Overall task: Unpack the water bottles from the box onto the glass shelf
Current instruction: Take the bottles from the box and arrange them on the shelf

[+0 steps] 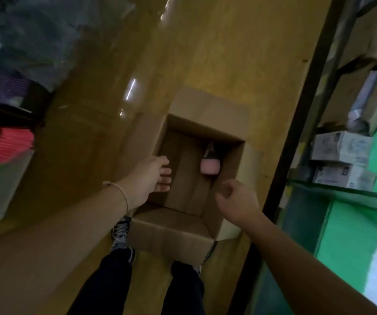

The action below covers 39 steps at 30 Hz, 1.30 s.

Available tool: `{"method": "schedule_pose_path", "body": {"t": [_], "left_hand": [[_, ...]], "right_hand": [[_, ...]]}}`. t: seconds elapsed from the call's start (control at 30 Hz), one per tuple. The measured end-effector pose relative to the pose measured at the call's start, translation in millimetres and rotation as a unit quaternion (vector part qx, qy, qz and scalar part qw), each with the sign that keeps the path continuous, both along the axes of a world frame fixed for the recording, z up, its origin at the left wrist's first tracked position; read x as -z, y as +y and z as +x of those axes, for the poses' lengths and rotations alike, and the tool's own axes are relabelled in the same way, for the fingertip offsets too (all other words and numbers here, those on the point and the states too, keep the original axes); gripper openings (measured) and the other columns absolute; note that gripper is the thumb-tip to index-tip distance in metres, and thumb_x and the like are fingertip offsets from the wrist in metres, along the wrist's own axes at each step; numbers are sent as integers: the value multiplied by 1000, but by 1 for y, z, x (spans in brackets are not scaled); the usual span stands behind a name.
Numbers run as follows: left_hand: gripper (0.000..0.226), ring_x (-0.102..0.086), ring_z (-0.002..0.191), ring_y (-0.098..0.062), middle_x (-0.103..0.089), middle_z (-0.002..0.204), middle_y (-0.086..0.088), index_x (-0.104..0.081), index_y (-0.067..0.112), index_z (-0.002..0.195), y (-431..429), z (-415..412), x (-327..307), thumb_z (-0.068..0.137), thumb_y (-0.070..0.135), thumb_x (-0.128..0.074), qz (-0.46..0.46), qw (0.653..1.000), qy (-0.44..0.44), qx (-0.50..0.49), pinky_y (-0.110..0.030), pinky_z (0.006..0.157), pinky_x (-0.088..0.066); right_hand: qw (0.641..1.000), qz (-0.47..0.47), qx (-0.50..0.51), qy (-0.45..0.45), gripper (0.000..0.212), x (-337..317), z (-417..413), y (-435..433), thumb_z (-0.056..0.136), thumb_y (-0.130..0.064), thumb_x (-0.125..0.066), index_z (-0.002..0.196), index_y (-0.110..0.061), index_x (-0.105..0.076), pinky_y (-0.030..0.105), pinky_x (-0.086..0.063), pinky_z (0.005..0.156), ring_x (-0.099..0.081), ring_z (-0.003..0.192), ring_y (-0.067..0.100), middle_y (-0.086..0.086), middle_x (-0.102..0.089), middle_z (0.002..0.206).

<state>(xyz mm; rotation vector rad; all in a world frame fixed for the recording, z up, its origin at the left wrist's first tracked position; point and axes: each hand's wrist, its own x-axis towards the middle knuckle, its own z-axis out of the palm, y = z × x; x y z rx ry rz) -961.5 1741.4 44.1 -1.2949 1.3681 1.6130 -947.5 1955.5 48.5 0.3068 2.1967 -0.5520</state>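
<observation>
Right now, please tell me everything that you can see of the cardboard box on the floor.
The cardboard box is plain brown and stands upright on the yellowish floor with its flaps folded outward. It is deep and nearly empty: one blurred water bottle, pink at its near end, sits by the right wall. The left grip reaches in over the left wall; the right grip hovers above the right wall.

Matt brown cardboard box, glossy yellow floor, glass shelf w/ dark metal frame
</observation>
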Motion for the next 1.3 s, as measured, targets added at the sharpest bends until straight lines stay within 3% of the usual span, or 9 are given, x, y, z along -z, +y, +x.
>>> {"method": "schedule_pose_path", "body": {"t": [0.13, 0.23, 0.37, 0.5, 0.7, 0.9, 0.97, 1.03, 1.3], "left_hand": [[33, -61, 93, -25, -62, 118, -12, -53, 10, 128, 15, 3, 77, 101, 28, -48, 14, 1000, -18, 6, -36, 74, -56], [34, -59, 98, -27, -59, 122, -12, -53, 10, 128, 25, 6, 128, 102, 30, -46, 21, 999, -34, 3, -36, 74, -55], [33, -61, 106, -29, -59, 122, -11, -54, 12, 125, 32, 3, 186, 102, 33, -45, 21, 999, -41, 21, -38, 80, -56], [26, -61, 110, -30, -59, 121, -10, -53, 16, 117, 38, -5, 231, 101, 36, -44, 24, 998, -51, 28, -38, 84, -57], [47, -61, 105, -26, -58, 124, -11, -47, 15, 137, 54, -5, 280, 100, 43, -45, 45, 997, -59, 34, -34, 75, -59], [41, -60, 108, -28, -60, 123, -10, -51, 14, 131, 57, 3, 308, 101, 40, -44, 48, 995, -81, 22, -35, 76, -58], [41, -60, 109, -29, -59, 122, -10, -51, 15, 131, 54, 4, 313, 100, 41, -44, 46, 995, -91, 8, -36, 74, -58], [42, -60, 108, -30, -58, 123, -11, -50, 15, 132, 51, 6, 317, 99, 42, -46, 42, 994, -98, -8, -37, 74, -58], [44, -60, 107, -31, -57, 124, -14, -47, 14, 136, 46, 10, 313, 100, 40, -44, 35, 994, -101, -24, -39, 77, -58]], "right_hand": [[1000, 3, 21, -21, 45, 87, -11, -10, 91, -32, -61, 132, -14, -57, 34, -49, 97, -59, 114, 26, 7, -63, 125], [999, 12, 41, -21, 36, 144, -23, -11, 90, -29, -61, 121, -11, -62, 36, -50, 96, -62, 109, 31, 13, -67, 115], [996, 35, 84, -19, 54, 207, -47, -4, 90, -30, -63, 139, -10, -50, 36, -45, 105, -52, 125, 29, 12, -54, 138], [989, 48, 140, -8, 42, 257, -77, 5, 93, -21, -60, 131, -5, -54, 32, -46, 97, -55, 119, 29, 12, -58, 128], [974, 55, 221, 6, 41, 323, -102, 0, 94, -32, -59, 128, -9, -56, 36, -50, 92, -58, 113, 30, 13, -60, 124], [973, 36, 226, 18, 52, 355, -111, -6, 83, -41, -72, 124, -10, -63, 32, -50, 89, -60, 113, 31, 11, -63, 125], [968, -2, 252, -6, 61, 359, -113, -11, 74, -45, -78, 125, -15, -63, 37, -53, 92, -63, 107, 28, 7, -65, 122], [954, -45, 295, -28, 61, 363, -114, -17, 73, -40, -82, 126, -17, -62, 41, -55, 90, -64, 102, 25, 5, -65, 118], [911, -110, 396, -26, 48, 360, -102, -20, 77, -22, -82, 120, -11, -63, 29, -53, 66, -64, 84, 17, 4, -65, 100]]}}
